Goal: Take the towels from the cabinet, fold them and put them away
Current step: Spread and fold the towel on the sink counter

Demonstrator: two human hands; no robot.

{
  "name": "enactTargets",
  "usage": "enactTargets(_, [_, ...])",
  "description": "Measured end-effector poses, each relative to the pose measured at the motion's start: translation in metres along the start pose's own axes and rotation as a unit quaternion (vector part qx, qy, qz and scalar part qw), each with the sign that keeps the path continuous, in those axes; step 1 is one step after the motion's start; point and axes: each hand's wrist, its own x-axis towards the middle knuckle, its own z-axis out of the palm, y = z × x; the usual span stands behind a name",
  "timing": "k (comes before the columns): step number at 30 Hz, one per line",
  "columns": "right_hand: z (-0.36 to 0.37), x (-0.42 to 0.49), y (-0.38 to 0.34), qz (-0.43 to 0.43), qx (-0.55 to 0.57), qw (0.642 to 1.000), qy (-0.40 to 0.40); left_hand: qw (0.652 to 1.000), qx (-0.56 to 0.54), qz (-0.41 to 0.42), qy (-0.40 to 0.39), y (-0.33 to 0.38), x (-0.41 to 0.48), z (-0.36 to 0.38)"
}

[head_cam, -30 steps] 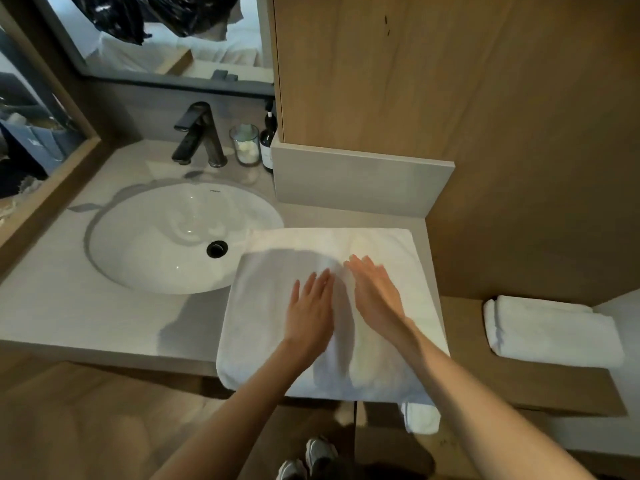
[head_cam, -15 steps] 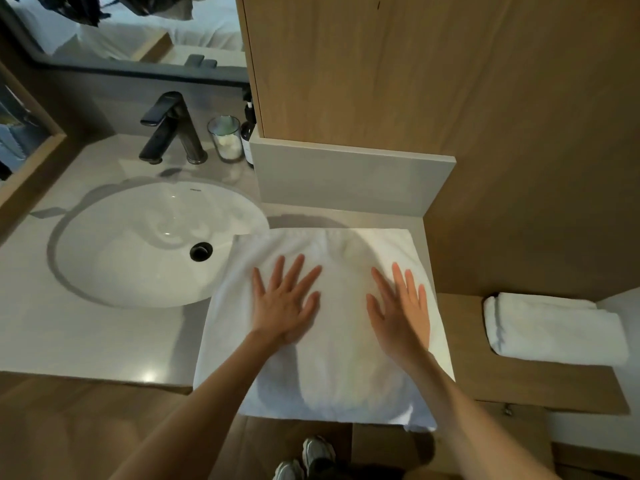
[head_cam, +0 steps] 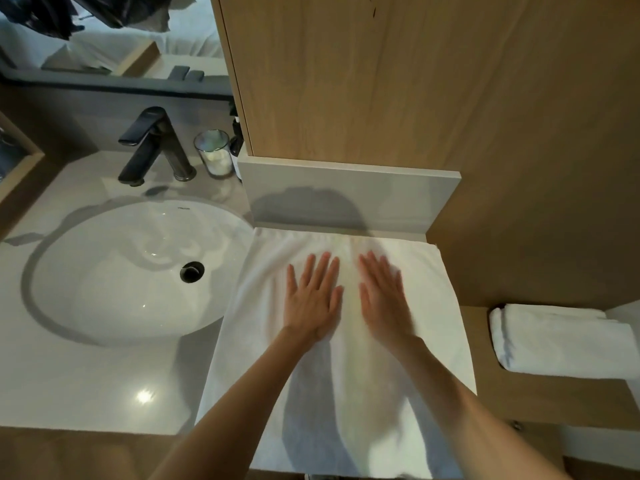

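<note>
While both palms are lying flat on the towel (head_cam: 346, 393), I am watching from the head camera: the left hand (head_cam: 311, 299) is pressing down with its fingers straight and a little fanned, and the right hand (head_cam: 384, 299) is doing the same just beside it, its outline blurred. Neither hand is pinching or curling round the cloth; the fingers are simply resting spread on top. Between the two hands a narrow strip of white fabric is showing.

The towel is lying spread on the counter (head_cam: 86, 386), right of the sink (head_cam: 121, 271), its far edge touching the low grey ledge (head_cam: 346, 199) under the wooden cabinet (head_cam: 381, 81). Its left edge is overlapping the rim of the sink, and its near edge is hanging over the front of the counter.

A second towel (head_cam: 561, 344), folded, is sitting on the lower wooden shelf (head_cam: 540, 396) to the right, well apart from my hands.

Behind the sink a black tap (head_cam: 152, 147) is standing, with a glass (head_cam: 214, 154) just right of it and a dark bottle (head_cam: 237, 147) partly hidden by the cabinet's edge
</note>
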Motion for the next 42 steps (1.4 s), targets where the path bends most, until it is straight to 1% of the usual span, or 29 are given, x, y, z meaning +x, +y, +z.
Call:
enactTargets(3, [0.009, 0.020, -0.008, 0.010, -0.065, 0.998, -0.003, 1.000, 0.011, 0.001, 0.026, -0.006, 0.014, 0.004])
enactTargets(5, [0.008, 0.024, 0.002, -0.006, -0.092, 0.996, -0.008, 0.999, 0.001, -0.017, 0.042, -0.017, 0.022, 0.000])
enactTargets(7, [0.001, 0.027, 0.016, -0.017, -0.086, 0.996, -0.010, 0.999, 0.000, -0.027, 0.038, -0.027, 0.026, -0.005])
enactTargets(8, [-0.004, 0.028, 0.024, -0.008, -0.072, 0.997, -0.011, 0.999, 0.007, -0.031, 0.036, -0.031, 0.025, -0.007])
enactTargets(9, [-0.009, 0.028, 0.033, 0.011, -0.063, 0.998, -0.008, 0.999, 0.015, -0.040, 0.034, -0.036, 0.025, -0.009])
enactTargets(11, [-0.020, 0.027, 0.050, 0.050, -0.085, 0.995, -0.009, 0.997, 0.027, -0.065, 0.034, -0.044, 0.024, -0.011])
enactTargets(12, [-0.024, 0.027, 0.059, 0.062, -0.098, 0.993, -0.018, 0.996, 0.029, -0.073, 0.036, -0.046, 0.023, -0.012])
enactTargets(14, [-0.031, 0.028, 0.071, 0.076, -0.086, 0.993, -0.028, 0.996, 0.030, -0.075, 0.036, -0.049, 0.023, -0.013])
enactTargets(16, [-0.034, 0.031, 0.076, 0.097, -0.057, 0.993, -0.034, 0.996, 0.033, -0.077, 0.030, -0.049, 0.024, -0.013])
enactTargets(18, [-0.036, 0.033, 0.076, 0.107, -0.051, 0.992, -0.043, 0.996, 0.034, -0.079, 0.026, -0.049, 0.026, -0.016])
enactTargets(21, [-0.040, 0.035, 0.072, 0.111, -0.081, 0.988, -0.068, 0.996, 0.027, -0.080, 0.009, -0.050, 0.029, -0.019])
enactTargets(23, [-0.046, 0.036, 0.066, 0.111, -0.106, 0.984, -0.087, 0.997, 0.019, -0.074, -0.016, -0.055, 0.032, -0.023])
enactTargets(25, [-0.053, 0.034, 0.056, 0.097, -0.112, 0.985, -0.091, 0.997, 0.000, -0.065, -0.050, -0.059, 0.034, -0.032])
enactTargets(27, [-0.060, 0.025, 0.042, 0.065, -0.074, 0.992, -0.074, 0.997, 0.002, -0.051, -0.065, -0.060, 0.028, -0.045])
enactTargets(29, [-0.064, 0.005, 0.025, 0.021, -0.034, 0.998, -0.055, 0.999, 0.002, -0.023, -0.050, -0.057, 0.009, -0.055])
enactTargets(31, [-0.063, -0.022, 0.009, -0.028, -0.010, 0.999, -0.028, 1.000, -0.014, 0.008, -0.007, -0.051, -0.019, -0.059])
enactTargets(33, [-0.061, -0.053, -0.005, -0.055, 0.010, 0.998, -0.027, 0.999, -0.028, 0.026, 0.018, -0.044, -0.048, -0.060])
enactTargets(37, [-0.056, -0.112, -0.024, -0.086, 0.031, 0.996, -0.012, 0.998, -0.044, 0.048, 0.013, -0.035, -0.104, -0.056])
enactTargets(40, [-0.052, -0.151, -0.029, -0.085, 0.034, 0.995, -0.041, 0.997, -0.042, 0.065, -0.016, -0.033, -0.147, -0.043])
enactTargets(42, [-0.044, -0.173, -0.028, -0.066, 0.034, 0.993, -0.097, 0.997, -0.014, 0.065, -0.042, -0.035, -0.172, -0.031])
